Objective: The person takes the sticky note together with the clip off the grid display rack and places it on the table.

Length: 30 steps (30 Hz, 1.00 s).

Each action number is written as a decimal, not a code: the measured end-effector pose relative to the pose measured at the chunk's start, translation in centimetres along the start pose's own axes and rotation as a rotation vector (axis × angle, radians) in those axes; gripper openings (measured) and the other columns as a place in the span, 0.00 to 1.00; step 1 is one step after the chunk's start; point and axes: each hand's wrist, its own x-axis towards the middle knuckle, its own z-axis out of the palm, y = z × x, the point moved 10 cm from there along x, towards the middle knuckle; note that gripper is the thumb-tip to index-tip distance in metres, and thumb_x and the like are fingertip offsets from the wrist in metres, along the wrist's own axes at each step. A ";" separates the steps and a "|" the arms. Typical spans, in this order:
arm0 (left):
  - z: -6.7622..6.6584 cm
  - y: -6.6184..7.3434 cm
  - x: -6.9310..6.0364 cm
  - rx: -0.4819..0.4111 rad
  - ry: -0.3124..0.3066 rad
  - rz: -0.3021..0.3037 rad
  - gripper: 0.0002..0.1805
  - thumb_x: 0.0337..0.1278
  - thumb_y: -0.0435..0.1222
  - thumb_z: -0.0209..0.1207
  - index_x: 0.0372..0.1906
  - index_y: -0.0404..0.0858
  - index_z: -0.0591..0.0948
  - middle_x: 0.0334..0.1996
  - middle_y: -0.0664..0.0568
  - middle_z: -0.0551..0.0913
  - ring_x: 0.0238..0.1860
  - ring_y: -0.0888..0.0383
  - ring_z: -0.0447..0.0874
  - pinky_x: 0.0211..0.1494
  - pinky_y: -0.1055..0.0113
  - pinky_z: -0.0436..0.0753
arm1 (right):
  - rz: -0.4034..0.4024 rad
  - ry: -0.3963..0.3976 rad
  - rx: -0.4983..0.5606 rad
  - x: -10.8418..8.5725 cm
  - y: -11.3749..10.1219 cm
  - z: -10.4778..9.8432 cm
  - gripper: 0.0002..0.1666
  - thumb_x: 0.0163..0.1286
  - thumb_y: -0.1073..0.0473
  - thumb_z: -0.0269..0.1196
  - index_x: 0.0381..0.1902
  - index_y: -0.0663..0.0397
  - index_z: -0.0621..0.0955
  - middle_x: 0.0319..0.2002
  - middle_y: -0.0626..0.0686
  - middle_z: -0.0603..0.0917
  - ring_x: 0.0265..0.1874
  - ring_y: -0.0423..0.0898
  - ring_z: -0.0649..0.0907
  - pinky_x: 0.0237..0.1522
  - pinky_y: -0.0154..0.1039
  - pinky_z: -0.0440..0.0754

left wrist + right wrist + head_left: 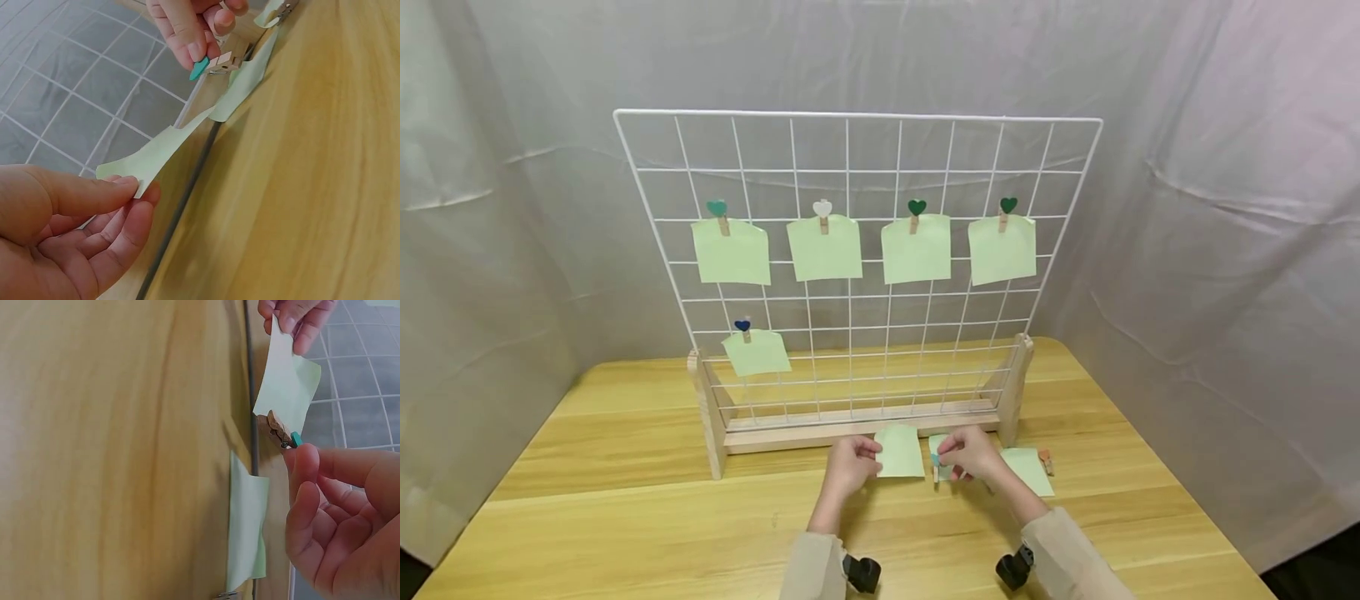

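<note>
My left hand pinches the left edge of a pale green paper note between thumb and fingers, just in front of the rack's wooden base. To its right, my right hand pinches a small wooden clothespin by its teal heart end. The clothespin lies close to the held note; whether they touch I cannot tell. Another green note is near the right hand, partly hidden by it in the head view. Farther right are one more note and a clothespin with an orange heart.
A white wire grid stands in a wooden base on the table. Several green notes hang from it by heart clothespins, most in an upper row, one note lower left. Grey cloth surrounds the table.
</note>
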 end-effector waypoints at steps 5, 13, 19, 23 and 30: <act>0.3 -0.4 0.1 0.007 0.002 -0.012 0.09 0.36 0.17 0.57 0.30 0.22 0.77 0.23 0.44 0.75 0.19 0.60 0.73 0.25 0.69 0.78 | 0.004 -0.046 -0.031 0.0 0.3 0.9 0.03 0.56 0.70 0.61 0.29 0.66 0.79 0.21 0.52 0.80 0.10 0.41 0.76 0.13 0.32 0.72; 0.8 -1.0 0.2 0.028 -0.001 -0.043 0.09 0.36 0.16 0.58 0.30 0.23 0.78 0.23 0.43 0.75 0.19 0.60 0.73 0.24 0.66 0.79 | 0.011 -0.084 -0.074 0.1 0.8 1.7 0.04 0.55 0.68 0.62 0.27 0.67 0.79 0.20 0.51 0.79 0.10 0.40 0.76 0.13 0.31 0.72; 0.8 -0.9 0.2 0.044 0.001 -0.028 0.09 0.35 0.15 0.58 0.29 0.22 0.77 0.22 0.44 0.75 0.20 0.60 0.73 0.24 0.65 0.79 | 0.005 -0.107 -0.085 0.0 0.9 1.9 0.04 0.55 0.68 0.62 0.25 0.66 0.78 0.19 0.51 0.79 0.10 0.41 0.77 0.13 0.31 0.73; 0.8 -0.8 0.2 0.074 0.001 -0.018 0.09 0.34 0.16 0.59 0.29 0.23 0.77 0.22 0.42 0.76 0.20 0.59 0.74 0.24 0.66 0.79 | -0.001 -0.115 -0.104 -0.1 0.9 2.0 0.02 0.55 0.69 0.62 0.24 0.63 0.79 0.18 0.50 0.78 0.10 0.40 0.76 0.12 0.31 0.73; 0.3 -0.6 0.0 0.198 0.014 -0.001 0.08 0.35 0.19 0.61 0.28 0.26 0.78 0.22 0.46 0.78 0.21 0.58 0.75 0.23 0.69 0.77 | -0.022 -0.134 -0.099 -0.4 0.6 2.0 0.03 0.56 0.70 0.61 0.24 0.63 0.78 0.18 0.51 0.78 0.09 0.39 0.74 0.11 0.29 0.70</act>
